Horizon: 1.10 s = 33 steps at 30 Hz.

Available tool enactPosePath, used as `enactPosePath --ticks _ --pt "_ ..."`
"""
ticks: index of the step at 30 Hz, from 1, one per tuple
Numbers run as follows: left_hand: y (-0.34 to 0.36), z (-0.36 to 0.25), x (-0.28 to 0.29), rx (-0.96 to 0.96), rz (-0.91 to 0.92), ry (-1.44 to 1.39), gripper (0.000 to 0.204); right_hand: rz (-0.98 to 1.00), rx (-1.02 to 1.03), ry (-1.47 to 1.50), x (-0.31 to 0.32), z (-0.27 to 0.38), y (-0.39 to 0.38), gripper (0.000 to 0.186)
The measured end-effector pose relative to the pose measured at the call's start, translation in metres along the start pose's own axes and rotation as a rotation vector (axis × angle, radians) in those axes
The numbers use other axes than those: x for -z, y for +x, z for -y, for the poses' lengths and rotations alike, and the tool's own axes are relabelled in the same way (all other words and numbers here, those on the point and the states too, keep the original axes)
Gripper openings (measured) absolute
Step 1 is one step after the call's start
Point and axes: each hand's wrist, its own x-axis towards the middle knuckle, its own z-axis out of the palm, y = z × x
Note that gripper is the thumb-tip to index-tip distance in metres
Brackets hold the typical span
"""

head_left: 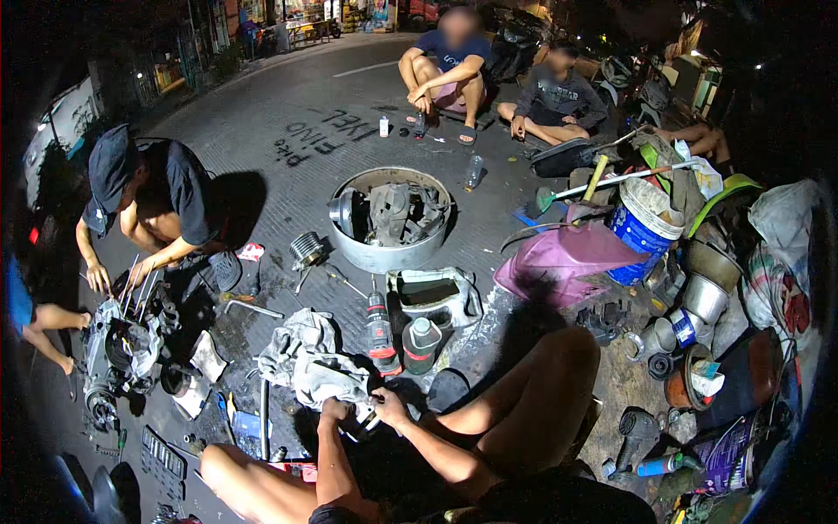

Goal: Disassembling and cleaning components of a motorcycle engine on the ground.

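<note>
My left hand (333,409) and my right hand (388,406) meet just in front of my knees over a small dark metal part (365,422) with a pale end. Both hands close around it. A crumpled grey rag (307,360) lies right behind my hands on the wet pavement. To the right of the rag stand a red and black power drill (381,334) and a grey plastic bottle (422,343). My bare legs frame the spot on both sides.
A metal basin (389,255) holds engine parts ahead. A person in a dark cap crouches at left over an engine block (118,349). Two people sit at the far side. A socket tray (162,452), a wrench (251,307), a purple panel (559,258) and buckets lie around.
</note>
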Motion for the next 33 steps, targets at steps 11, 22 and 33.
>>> enactPosePath --ticks 11,22,33 --pt "0.037 0.028 -0.031 -0.012 0.239 -0.151 0.047 -0.048 0.054 0.008 0.003 0.001 -0.003 0.019" --pt "0.036 -0.021 -0.058 0.010 -0.069 0.021 0.063 -0.051 -0.114 0.021 0.034 -0.020 0.010 0.013" --pt "-0.035 -0.067 0.010 0.402 -0.203 -0.261 0.047 -0.048 -0.099 -0.017 0.012 0.000 0.005 0.019"
